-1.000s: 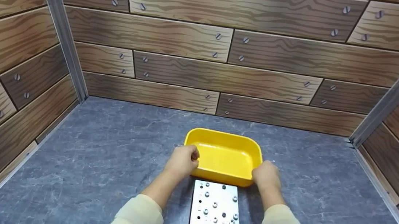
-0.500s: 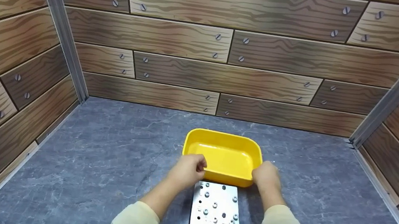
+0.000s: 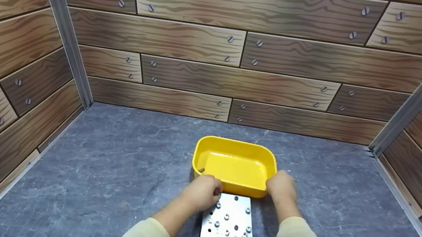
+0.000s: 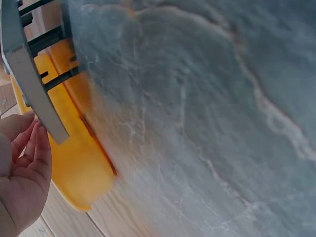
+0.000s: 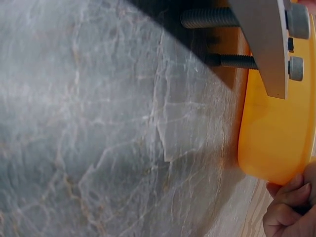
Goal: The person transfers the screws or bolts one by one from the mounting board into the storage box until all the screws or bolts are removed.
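In the head view a yellow plastic bin (image 3: 239,169) stands just beyond a silver metal plate (image 3: 230,217) with several screws set in it. My left hand (image 3: 202,191) leans over the plate's far left corner, thumb and fingertips pinching at a corner screw, whose head they mostly hide. The left wrist view has those fingertips (image 4: 38,129) right at the plate's edge. At the bin's near right corner, my right hand (image 3: 282,185) grips the rim with curled fingers (image 5: 291,192). A small dark screw (image 3: 201,170) lies inside the bin's left corner.
The plate stands raised off the grey marbled tabletop (image 3: 120,171), with long threaded bolts (image 5: 210,18) sticking out below it. Wood-patterned walls (image 3: 184,77) close off the back and both sides, joined by metal corner posts (image 3: 73,39).
My left hand has moved from the bin's left corner toward me and right, onto the plate's far corner. The small screw in the bin now shows. My right hand has stayed put.
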Motion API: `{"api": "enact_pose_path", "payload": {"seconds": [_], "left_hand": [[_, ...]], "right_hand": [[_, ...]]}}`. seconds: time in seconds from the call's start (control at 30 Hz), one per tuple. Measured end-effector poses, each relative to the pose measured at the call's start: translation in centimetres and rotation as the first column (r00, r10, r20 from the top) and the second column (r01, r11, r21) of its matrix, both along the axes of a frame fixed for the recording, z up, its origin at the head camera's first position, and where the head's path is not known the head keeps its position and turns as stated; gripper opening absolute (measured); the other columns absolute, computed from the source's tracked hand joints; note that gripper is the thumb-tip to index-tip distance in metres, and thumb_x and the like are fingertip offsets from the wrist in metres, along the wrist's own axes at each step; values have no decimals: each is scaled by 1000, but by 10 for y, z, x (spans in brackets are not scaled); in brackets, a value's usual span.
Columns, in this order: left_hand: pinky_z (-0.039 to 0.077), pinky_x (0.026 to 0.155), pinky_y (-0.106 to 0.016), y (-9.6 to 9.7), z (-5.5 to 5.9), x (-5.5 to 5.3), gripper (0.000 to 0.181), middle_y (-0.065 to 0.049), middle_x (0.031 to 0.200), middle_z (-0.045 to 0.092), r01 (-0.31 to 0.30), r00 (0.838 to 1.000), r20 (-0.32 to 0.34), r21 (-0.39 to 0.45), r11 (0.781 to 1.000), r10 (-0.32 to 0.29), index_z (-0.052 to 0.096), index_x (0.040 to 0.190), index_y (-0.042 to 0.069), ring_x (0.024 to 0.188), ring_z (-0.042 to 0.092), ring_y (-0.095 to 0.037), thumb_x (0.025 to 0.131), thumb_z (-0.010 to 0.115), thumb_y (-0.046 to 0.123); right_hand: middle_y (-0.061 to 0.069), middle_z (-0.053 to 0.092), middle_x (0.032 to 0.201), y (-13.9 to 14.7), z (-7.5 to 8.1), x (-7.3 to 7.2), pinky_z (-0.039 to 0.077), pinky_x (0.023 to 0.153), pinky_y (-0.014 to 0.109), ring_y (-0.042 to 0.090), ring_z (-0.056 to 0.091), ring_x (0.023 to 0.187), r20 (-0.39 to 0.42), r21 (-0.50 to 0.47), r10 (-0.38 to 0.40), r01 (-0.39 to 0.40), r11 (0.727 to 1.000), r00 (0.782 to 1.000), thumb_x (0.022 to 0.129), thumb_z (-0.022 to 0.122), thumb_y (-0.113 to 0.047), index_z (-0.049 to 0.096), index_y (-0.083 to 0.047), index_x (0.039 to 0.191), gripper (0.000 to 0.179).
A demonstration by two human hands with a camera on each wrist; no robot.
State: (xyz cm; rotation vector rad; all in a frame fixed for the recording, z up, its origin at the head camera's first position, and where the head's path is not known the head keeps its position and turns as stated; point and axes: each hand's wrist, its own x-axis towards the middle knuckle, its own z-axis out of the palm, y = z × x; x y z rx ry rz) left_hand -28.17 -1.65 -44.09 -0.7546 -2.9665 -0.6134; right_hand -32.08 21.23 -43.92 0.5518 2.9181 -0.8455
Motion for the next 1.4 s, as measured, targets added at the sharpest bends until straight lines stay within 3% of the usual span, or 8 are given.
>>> {"api": "enact_pose_path", "payload": {"seconds": [0.13, 0.37, 0.67, 1.0, 1.2, 1.4], "left_hand": [[45, 60, -26, 2, -1, 3, 3, 5, 70, 49, 5, 999, -49, -65, 998, -8, 65, 78, 16, 64, 48, -10, 79, 64, 13], [45, 59, -27, 7, -3, 6, 11, 3, 72, 48, -12, 995, -105, -110, 994, 1, 62, 75, 14, 63, 51, -12, 85, 59, 16], [49, 60, -29, 11, -4, 8, 12, -2, 82, 53, -25, 993, -120, -165, 986, 5, 64, 89, 11, 68, 55, -14, 90, 53, 17], [49, 81, -33, 12, -4, 8, 24, -6, 107, 56, -14, 997, -75, -210, 978, -2, 58, 114, 11, 92, 57, -16, 93, 46, 13], [49, 75, -30, 9, -3, 7, 20, -4, 93, 55, 9, 995, -95, -206, 979, -29, 58, 109, 10, 82, 55, -15, 92, 49, 17], [48, 68, -28, 7, -4, 5, 12, 1, 79, 52, 18, 989, -140, -193, 981, -46, 58, 93, 12, 71, 52, -13, 83, 59, 17]], "right_hand": [[16, 57, 84, 0, 0, 0, 43, 57, 33, 25, 51, 69, 9, -13, -3, 3, 1000, 1000, 81, 46, -5, 56, 7, 97, 22], [16, 58, 83, 0, 0, 1, 44, 58, 34, 25, 51, 69, -8, 3, 4, -4, 1000, 1000, 80, 46, -5, 57, 7, 96, 22], [17, 58, 84, 0, 0, 1, 45, 61, 36, 25, 51, 69, -17, 12, 0, 0, 1000, 1000, 80, 46, -5, 57, 8, 97, 24], [16, 58, 82, -1, 1, 2, 44, 59, 35, 24, 51, 68, -20, 15, -8, 9, 1000, 1000, 80, 46, -4, 58, 7, 94, 22], [18, 58, 85, -1, 0, 1, 45, 61, 36, 25, 51, 69, -33, 20, 2, -2, 1000, 999, 80, 45, -4, 57, 8, 96, 23], [17, 59, 82, -1, 0, 1, 45, 58, 35, 24, 51, 67, -30, 19, 3, -2, 1000, 1000, 79, 45, -4, 58, 8, 94, 24]]}}
